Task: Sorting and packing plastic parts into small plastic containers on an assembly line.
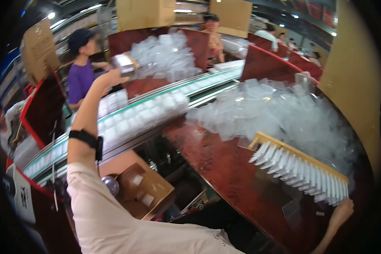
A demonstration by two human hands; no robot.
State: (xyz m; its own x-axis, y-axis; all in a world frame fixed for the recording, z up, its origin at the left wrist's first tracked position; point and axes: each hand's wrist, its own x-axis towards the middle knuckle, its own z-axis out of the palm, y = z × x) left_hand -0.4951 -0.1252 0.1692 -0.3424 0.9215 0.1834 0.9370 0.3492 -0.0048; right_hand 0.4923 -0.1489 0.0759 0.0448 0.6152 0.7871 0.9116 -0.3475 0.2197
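My left arm reaches out across the conveyor, and my left hand point(113, 78) is blurred beside a small white stack with a brown edge point(126, 62). The blur hides whether its fingers grip that stack. On the dark red table at the right lies a long wooden rack point(302, 155) with a row of thin white pieces point(300, 175) along it. My right hand point(343, 209) is closed at the near right end of this rack, fingers curled against the last pieces. Behind the rack spreads a large heap of clear plastic cases point(275, 112).
White packs point(144, 112) line the green-edged conveyor point(216, 78). A co-worker in purple point(81, 76) stands across it, near another heap of clear plastic pieces point(167, 55). Below the conveyor sits an open cardboard box point(144, 186). Red partitions point(275, 63) divide the stations.
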